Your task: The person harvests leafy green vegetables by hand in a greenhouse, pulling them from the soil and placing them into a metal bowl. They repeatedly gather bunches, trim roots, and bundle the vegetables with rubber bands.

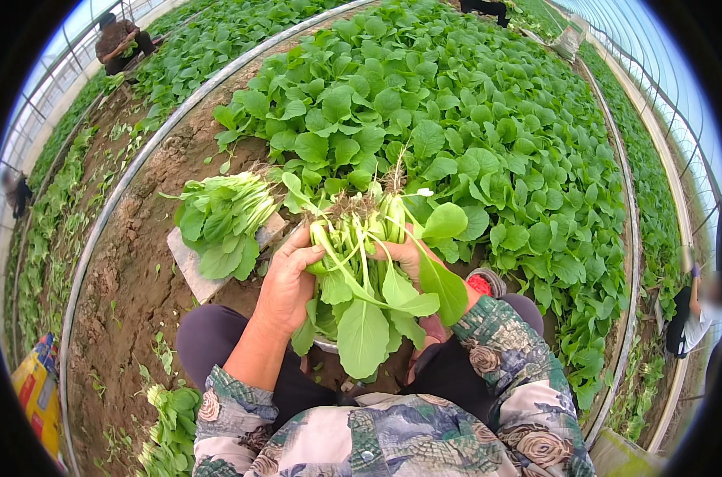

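Observation:
Between my two hands I hold a loose bunch of leafy greens [364, 322], its pale stems and soil-covered roots pointing away from me and its leaves hanging toward my lap. My left hand [290, 280] grips the bunch from the left, thumb over the stems. On the other side, my right hand [411, 256] holds the stems, its fingers partly hidden by leaves. Left of the bunch, a stack of picked greens [221, 223] lies on a flat pale board [191, 268], roots facing right. Part of a round metal rim [325, 345] shows beneath the held leaves.
Dense growing greens [432, 119] fill the bed ahead. A long grey pipe [113, 185] curves along the bare soil at left. More picked greens [173, 426] lie at lower left, near a colourful sack [37, 399]. Other people [119, 45] work farther off under the greenhouse frame.

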The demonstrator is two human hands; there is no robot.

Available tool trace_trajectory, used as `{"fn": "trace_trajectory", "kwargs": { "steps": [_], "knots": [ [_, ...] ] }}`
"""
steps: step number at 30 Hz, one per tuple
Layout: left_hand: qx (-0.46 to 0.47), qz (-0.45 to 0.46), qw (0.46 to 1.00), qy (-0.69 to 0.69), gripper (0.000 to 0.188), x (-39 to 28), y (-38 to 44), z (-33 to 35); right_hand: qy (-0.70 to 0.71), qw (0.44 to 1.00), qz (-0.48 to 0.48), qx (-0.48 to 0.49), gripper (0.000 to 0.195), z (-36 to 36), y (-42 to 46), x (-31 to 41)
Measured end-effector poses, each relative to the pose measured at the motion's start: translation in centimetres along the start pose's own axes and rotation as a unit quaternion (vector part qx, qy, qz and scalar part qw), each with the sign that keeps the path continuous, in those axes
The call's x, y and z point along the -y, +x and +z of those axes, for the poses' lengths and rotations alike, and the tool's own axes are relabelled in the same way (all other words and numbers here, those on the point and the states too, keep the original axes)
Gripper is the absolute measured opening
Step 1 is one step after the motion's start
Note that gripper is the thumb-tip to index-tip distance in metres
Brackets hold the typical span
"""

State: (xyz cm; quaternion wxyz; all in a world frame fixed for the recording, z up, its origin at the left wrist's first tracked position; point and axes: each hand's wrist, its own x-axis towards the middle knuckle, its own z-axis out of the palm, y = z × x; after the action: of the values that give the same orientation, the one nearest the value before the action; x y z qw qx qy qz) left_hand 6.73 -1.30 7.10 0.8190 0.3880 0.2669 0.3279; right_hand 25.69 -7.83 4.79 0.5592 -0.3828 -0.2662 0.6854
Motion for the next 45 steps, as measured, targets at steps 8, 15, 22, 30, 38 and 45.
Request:
{"fn": "trace_trajectory", "kwargs": {
  "steps": [8, 15, 22, 30, 38, 45],
  "knots": [
    [0.080, -0.021, 0.984, -0.160, 0.055, -1.7, -0.1, -1.1, 0.000, 0.996, -0.064, 0.068, 0.046, -0.3, 1.6, 0.6],
    [-0.065, 0.063, 0.995, 0.038, 0.068, 1.6, -0.3, -1.1, 0.003, 0.995, -0.076, 0.065, 0.036, 1.6, 2.5, 1.0],
    [-0.095, 0.011, 0.995, 0.035, 0.048, 3.5, -0.4, -0.3, -0.161, 0.977, -0.132, 0.043, 0.036, 0.7, 3.6, -1.7],
    [-0.151, 0.057, 0.984, -0.079, 0.031, 2.6, -0.1, -0.9, -0.033, 0.986, -0.162, -0.011, 0.041, 1.4, 2.8, -1.0],
    [-0.103, 0.057, 0.991, 0.070, 0.029, 2.8, 0.1, -0.8, -0.174, 0.971, -0.162, -0.022, 0.034, 0.9, 2.9, -0.9],
    [-0.171, 0.109, 0.979, -0.011, 0.029, 3.0, 0.0, -0.5, -0.186, 0.969, -0.160, -0.008, 0.049, 1.9, 2.9, -0.7]
  ]
}}
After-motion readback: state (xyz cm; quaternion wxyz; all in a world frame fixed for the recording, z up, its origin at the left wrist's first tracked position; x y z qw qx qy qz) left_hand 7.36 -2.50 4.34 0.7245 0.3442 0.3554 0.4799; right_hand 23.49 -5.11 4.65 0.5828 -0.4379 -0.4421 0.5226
